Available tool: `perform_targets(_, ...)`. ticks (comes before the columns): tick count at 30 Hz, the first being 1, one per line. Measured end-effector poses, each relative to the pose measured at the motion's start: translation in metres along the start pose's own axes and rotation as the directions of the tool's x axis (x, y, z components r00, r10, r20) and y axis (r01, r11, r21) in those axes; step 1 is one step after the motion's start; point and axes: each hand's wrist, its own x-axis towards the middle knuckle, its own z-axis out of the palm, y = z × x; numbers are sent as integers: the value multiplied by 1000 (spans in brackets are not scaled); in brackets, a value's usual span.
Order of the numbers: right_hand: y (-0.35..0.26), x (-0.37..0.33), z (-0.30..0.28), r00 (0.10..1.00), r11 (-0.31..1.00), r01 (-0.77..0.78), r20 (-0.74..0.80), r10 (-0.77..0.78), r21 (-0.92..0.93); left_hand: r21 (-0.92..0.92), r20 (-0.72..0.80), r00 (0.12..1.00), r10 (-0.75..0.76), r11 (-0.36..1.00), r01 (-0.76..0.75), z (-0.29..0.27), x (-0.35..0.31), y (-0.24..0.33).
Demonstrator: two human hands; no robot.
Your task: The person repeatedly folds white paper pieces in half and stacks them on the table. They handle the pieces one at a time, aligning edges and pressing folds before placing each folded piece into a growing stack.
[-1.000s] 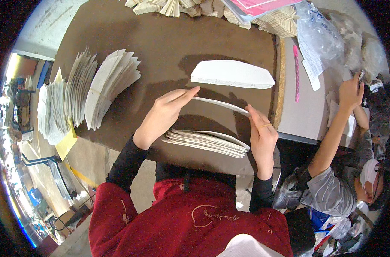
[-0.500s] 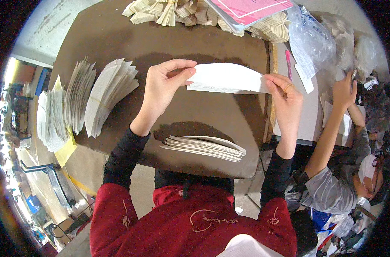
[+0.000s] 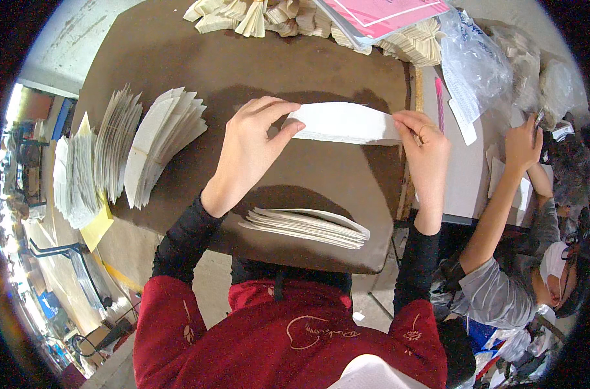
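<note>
Between my two hands a stack of long white paper pieces (image 3: 347,122) is held up above the brown table (image 3: 308,175). My left hand (image 3: 253,142) grips its left end, thumb in front and fingers behind. At the right end, my right hand (image 3: 424,146) pinches the paper between thumb and fingers. A second stack of curved paper pieces (image 3: 304,227) lies on the table close to my body, its edges slightly fanned. How many sheets are in my hands cannot be made out.
Fanned paper bundles (image 3: 162,148) stand at the table's left, beside a yellow sheet (image 3: 96,225). Folded cream bundles (image 3: 243,16) and a pink booklet (image 3: 385,16) lie at the far edge. Plastic bags (image 3: 476,58) are at the right, where a co-worker's hand (image 3: 523,146) holds a pen-like object.
The held paper has tilted and shifted slightly, and my left thumb now sits a little further over it. My right hand has moved slightly left. The near stack stays put.
</note>
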Motion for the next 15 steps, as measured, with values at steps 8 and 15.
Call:
perform_targets(8, 0, -2, 3, 993, 992, 97, -58, -102, -79, 172, 69, 990, 121, 976, -132, -1, -4, 2)
perform_targets(15, -29, -57, -24, 992, 991, 97, 74, -105, 93, -168, 158, 984, 83, 984, -57, -25, -12, 1)
